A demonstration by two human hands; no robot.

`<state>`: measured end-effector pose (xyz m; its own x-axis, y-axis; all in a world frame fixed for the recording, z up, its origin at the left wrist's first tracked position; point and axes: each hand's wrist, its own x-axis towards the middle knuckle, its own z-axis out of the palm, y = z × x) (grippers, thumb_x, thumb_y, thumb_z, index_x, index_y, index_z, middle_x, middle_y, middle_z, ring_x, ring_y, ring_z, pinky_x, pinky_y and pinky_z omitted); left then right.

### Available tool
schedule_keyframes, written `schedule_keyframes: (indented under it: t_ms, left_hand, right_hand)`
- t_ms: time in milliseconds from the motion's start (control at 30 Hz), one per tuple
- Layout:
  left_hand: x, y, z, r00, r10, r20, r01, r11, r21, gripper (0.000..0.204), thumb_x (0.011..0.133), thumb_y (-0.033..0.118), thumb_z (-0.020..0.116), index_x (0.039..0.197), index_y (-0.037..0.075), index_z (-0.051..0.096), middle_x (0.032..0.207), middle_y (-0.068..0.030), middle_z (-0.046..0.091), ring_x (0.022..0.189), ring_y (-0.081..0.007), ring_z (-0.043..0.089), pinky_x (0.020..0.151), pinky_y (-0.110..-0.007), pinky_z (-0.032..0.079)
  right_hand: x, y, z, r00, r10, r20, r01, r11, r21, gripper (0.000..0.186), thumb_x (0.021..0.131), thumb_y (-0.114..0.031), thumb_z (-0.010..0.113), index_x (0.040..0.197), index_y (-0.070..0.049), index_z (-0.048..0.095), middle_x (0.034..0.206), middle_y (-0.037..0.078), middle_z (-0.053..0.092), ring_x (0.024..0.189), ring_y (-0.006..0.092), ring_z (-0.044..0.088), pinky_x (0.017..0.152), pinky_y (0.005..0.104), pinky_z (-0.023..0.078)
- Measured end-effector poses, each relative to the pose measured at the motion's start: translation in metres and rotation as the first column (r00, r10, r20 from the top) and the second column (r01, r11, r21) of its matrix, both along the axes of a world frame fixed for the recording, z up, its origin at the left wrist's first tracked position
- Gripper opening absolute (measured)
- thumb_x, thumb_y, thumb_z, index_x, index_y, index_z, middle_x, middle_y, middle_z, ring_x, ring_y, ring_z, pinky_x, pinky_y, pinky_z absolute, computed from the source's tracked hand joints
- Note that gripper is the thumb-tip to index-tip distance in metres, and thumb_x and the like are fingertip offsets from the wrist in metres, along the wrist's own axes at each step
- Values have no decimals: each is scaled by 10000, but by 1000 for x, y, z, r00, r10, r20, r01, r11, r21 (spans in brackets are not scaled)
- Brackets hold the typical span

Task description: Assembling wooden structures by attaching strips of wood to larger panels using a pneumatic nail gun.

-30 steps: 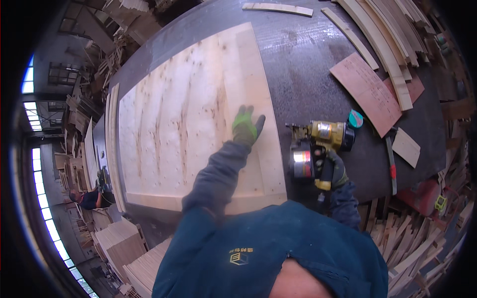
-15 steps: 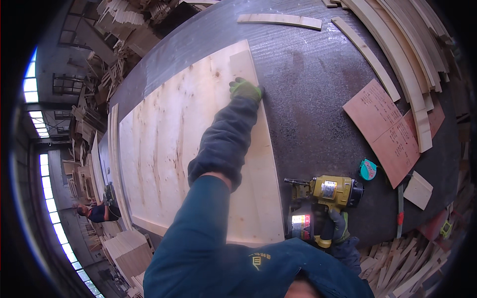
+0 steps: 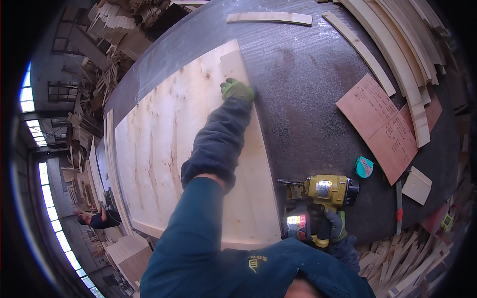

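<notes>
A large pale plywood panel (image 3: 154, 134) with knots lies on the dark table. My left hand (image 3: 237, 90), in a green glove, is at the panel's right edge near its far corner. Its fingers rest bent on the top face and its thumb side is over the edge. The underside of that grip is hidden. At the lower right my right hand (image 3: 339, 226), in a grey-green glove, is closed round the handle of a yellow nail gun (image 3: 325, 191). The tool's nose points left toward the panel's right edge, just short of it. A round magazine hangs near the handle.
A teal tape measure (image 3: 364, 167) and reddish boards with handwriting (image 3: 380, 129) lie on the right. Curved wooden strips (image 3: 392, 44) are stacked at far right; another strip (image 3: 269, 18) lies at the back. Wood offcuts (image 3: 397, 260) fill the lower right. A person (image 3: 102, 217) stands far left.
The whole view has shifted slightly left. Both hands, the panel and the nail gun keep nearly the same places relative to one another.
</notes>
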<state>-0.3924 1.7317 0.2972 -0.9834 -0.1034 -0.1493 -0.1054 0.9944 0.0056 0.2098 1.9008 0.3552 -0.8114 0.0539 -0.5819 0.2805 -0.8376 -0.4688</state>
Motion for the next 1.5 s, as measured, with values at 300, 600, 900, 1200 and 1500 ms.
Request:
schedule_keyframes:
  t_ms: [300, 600, 900, 1200, 1500]
  left_hand:
    - [8, -23, 13, 989, -149, 25, 147, 987, 61, 1222, 1025, 751, 833, 1720, -191, 483, 1642, -353, 616, 1524, -490, 664, 1273, -543, 592]
    - [-37, -135, -22, 904, -381, -192, 410, 901, 143, 419, 1210, 410, 663, 1445, 79, 768, 1378, -236, 797, 1279, -487, 786, 1131, -612, 635]
    - [-31, -191, -70, 818, -219, -531, 395, 886, 242, 446, 1204, 269, 659, 1590, 104, 807, 1649, -170, 775, 1491, -451, 700, 1314, -643, 486]
    - [-51, -212, -87, 875, -110, -471, 318, 866, 387, 502, 1194, 230, 627, 1657, 72, 740, 1757, -213, 686, 1701, -496, 531, 1474, -676, 294]
    - [-53, -214, -91, 898, -113, -426, 298, 867, 399, 518, 1178, 220, 630, 1664, 77, 741, 1775, -218, 672, 1722, -489, 515, 1480, -647, 296]
  right_hand:
    - [9, -2, -4, 994, 47, 102, -48, 999, 15, 538, 1192, -289, 760, 1583, 78, 723, 1325, 194, 886, 1095, 239, 906, 989, 407, 771]
    - [-126, -16, 135, 949, 266, 169, -305, 913, 272, 489, 1167, -237, 758, 1536, 84, 756, 1381, 188, 879, 1050, 203, 886, 900, 366, 752]
    - [-443, -55, 179, 946, 324, 31, -208, 529, 822, 390, 1142, -334, 849, 1391, -36, 822, 1015, 23, 802, 774, 122, 749, 662, 316, 602]
    - [-673, -106, 129, 879, 463, 114, -296, 343, 892, 397, 1084, -322, 857, 1308, 5, 836, 944, 67, 795, 752, 150, 749, 666, 342, 596]
    - [-664, -125, 120, 885, 447, 129, -244, 210, 947, 395, 1118, -385, 805, 1273, -22, 816, 814, 4, 688, 657, 131, 651, 623, 336, 522]
